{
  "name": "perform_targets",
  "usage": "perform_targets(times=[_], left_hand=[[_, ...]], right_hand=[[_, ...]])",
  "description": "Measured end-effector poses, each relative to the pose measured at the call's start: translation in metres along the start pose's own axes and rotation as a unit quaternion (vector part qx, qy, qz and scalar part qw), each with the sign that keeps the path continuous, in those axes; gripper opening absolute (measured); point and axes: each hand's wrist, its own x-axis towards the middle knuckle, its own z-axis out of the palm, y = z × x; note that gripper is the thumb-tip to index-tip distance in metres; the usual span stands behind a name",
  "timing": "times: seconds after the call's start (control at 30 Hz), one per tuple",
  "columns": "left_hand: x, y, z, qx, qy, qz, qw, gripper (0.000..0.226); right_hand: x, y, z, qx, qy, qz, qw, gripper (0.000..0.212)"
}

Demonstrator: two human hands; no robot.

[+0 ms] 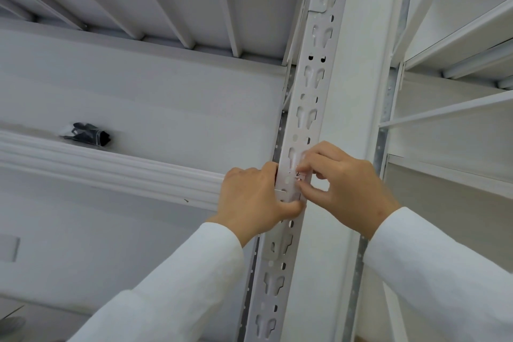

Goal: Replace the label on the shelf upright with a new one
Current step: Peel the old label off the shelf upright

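On the white slotted steel upright [301, 119], the small marked paper label [299, 175] sat under the right hand [349, 183], fingertips [301, 168] pinched on it; the left hand [249, 197] clamped the post just left.

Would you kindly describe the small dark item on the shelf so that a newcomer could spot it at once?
Start at the white slotted shelf upright that both hands are touching, then look left along the ribbed white shelf edge. Just above that edge lies a small clear plastic bag with black contents. It is the only dark thing among the white shelving.

The right hand [344, 183] mostly hides the label [298, 174]; its writing is unreadable.
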Motion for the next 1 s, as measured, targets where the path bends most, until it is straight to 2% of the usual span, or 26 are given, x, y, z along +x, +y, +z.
perform_targets(times=[0.17, 0.43, 1.0], left_hand=[[0.0, 0.001, 0.001, 0.013, 0.001, -0.007, 1.0, 0.044], [0.0, 0.003, 0.001, 0.021, -0.015, -0.023, 0.999, 0.046], [0.0, 0.006, -0.001, 0.01, -0.023, -0.033, 0.999, 0.044]], right_hand=[[0.001, -0.005, 0.005, 0.007, 0.012, 0.024, 1.0, 0.007], [0.007, -0.014, 0.007, -0.052, 0.024, 0.036, 0.998, 0.004], [0.007, -0.015, 0.012, -0.059, 0.048, 0.031, 0.997, 0.003]])
